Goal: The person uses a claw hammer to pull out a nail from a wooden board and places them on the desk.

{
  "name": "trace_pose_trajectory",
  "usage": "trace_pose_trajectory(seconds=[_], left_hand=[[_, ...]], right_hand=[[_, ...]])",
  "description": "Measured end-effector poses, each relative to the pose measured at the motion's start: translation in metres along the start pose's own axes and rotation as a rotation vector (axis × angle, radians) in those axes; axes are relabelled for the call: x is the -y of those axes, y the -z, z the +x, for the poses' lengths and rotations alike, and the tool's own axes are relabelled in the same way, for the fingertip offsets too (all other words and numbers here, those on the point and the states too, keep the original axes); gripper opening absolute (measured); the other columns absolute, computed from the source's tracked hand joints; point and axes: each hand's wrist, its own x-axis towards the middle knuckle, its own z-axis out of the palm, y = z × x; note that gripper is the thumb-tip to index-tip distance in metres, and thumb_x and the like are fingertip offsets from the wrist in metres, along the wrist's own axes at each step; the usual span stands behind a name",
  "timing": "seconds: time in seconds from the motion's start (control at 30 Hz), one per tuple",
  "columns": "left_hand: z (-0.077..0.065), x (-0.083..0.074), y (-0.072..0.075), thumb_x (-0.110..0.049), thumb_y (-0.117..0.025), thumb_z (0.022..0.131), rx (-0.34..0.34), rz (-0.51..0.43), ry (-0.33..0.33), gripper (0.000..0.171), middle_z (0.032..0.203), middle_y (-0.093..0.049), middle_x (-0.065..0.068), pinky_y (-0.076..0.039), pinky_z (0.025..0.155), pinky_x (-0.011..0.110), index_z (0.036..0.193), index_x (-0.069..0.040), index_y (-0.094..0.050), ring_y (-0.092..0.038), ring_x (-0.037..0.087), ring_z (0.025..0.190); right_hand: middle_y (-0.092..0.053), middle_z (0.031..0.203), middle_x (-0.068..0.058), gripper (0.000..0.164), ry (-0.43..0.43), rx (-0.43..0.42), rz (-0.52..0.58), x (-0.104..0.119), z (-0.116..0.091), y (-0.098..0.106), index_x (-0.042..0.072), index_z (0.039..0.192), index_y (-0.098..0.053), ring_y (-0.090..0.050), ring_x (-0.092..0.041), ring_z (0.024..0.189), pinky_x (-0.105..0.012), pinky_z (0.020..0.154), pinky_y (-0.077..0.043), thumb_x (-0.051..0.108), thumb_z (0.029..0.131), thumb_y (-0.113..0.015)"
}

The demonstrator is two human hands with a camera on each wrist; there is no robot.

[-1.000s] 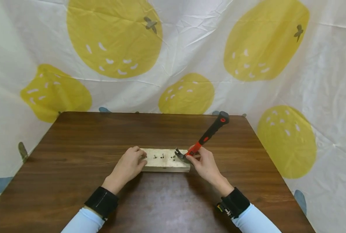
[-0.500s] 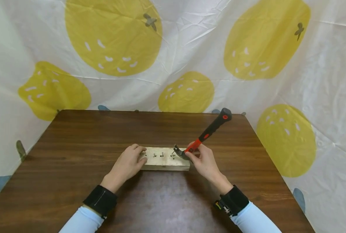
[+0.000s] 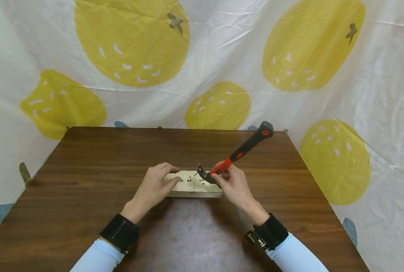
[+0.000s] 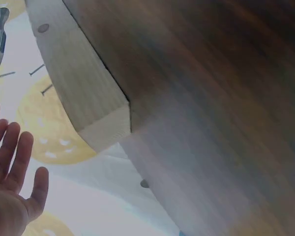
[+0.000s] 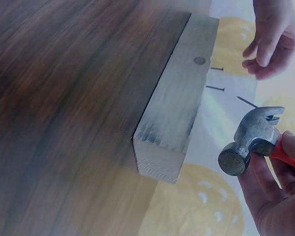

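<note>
A claw hammer (image 3: 247,147) with a black and red handle is gripped near its head by my right hand (image 3: 236,189). Caught at its claw is a loose nail (image 5: 246,102), its point clear of the wooden block (image 3: 195,194). Two nails (image 5: 216,89) still stand up from the block, seen side-on in the right wrist view. Dark holes dot the top face. My left hand (image 3: 151,189) hovers over the block's left end with fingers spread and slightly bent, holding nothing; the left wrist view shows a gap between those fingers (image 4: 20,160) and the wood.
Under the block lies a dark brown wooden table (image 3: 120,151). Behind it hangs a white cloth (image 3: 215,49) printed with yellow fruit. Black straps (image 3: 120,232) circle both wrists.
The hammer head has risen and shifted left, bringing the nail out of the block. My left hand has lifted off the block's end and moved right, toward the hammer.
</note>
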Motion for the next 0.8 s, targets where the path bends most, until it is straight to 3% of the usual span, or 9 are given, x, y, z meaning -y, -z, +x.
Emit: trace_pose_trajectory(seconds=[0.23, 0.43, 0.67, 0.8], left_hand=[[0.003, -0.009, -0.002, -0.007, -0.083, 0.087, 0.019, -0.034, -0.001, 0.02, 0.101, -0.072, 0.005, -0.052, 0.088, 0.051, 0.105, -0.005, -0.076, -0.069, 0.026, 0.098], [0.004, -0.01, -0.004, -0.006, -0.082, 0.088, 0.031, -0.052, -0.003, 0.019, 0.101, -0.073, 0.004, -0.052, 0.087, 0.049, 0.105, -0.004, -0.076, -0.069, 0.025, 0.097], [0.006, -0.011, -0.006, -0.005, -0.084, 0.085, 0.005, -0.066, -0.045, 0.02, 0.099, -0.074, 0.003, -0.053, 0.081, 0.048, 0.103, -0.004, -0.076, -0.07, 0.024, 0.094], [0.006, -0.011, -0.008, -0.003, -0.085, 0.083, -0.009, -0.069, -0.06, 0.019, 0.097, -0.074, 0.003, -0.053, 0.079, 0.047, 0.1, -0.005, -0.077, -0.07, 0.023, 0.092]], right_hand=[[-0.073, 0.096, -0.01, 0.017, -0.014, 0.002, 0.024, 0.009, 0.0, -0.005, 0.0, 0.105, -0.07, -0.071, -0.025, 0.086, -0.043, 0.075, -0.06, 0.003, 0.09, -0.078], [-0.072, 0.098, -0.018, 0.017, -0.035, 0.008, 0.04, 0.018, 0.001, -0.008, -0.005, 0.105, -0.069, -0.071, -0.032, 0.089, -0.052, 0.076, -0.059, -0.003, 0.09, -0.076], [-0.071, 0.097, -0.021, 0.016, -0.032, 0.028, 0.045, 0.053, 0.001, -0.005, -0.006, 0.104, -0.067, -0.071, -0.032, 0.09, -0.051, 0.076, -0.059, -0.009, 0.089, -0.073], [-0.071, 0.098, -0.02, 0.017, -0.022, 0.041, 0.044, 0.06, 0.0, -0.004, -0.006, 0.105, -0.066, -0.07, -0.031, 0.091, -0.048, 0.077, -0.059, -0.008, 0.09, -0.073]])
